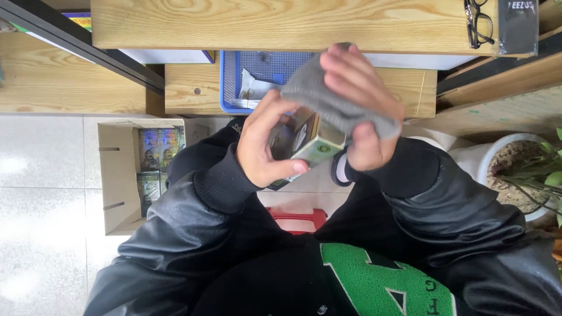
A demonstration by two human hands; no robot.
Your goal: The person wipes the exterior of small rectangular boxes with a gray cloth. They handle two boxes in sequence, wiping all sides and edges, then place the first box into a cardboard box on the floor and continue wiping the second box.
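Note:
My left hand (266,146) grips a small printed box (309,142) with a green end, held above my lap. My right hand (360,108) presses a grey cloth (319,96) over the top of that box, fingers spread across the cloth and thumb below it. Both arms wear black jacket sleeves. Part of the box is hidden under the cloth and my fingers.
A blue plastic basket (229,82) with papers sits on a wooden shelf (193,88) ahead. An open cardboard carton (114,175) with several similar boxes stands on the tiled floor at left. Black glasses (478,23) lie on the upper shelf; a potted plant (515,169) is at right.

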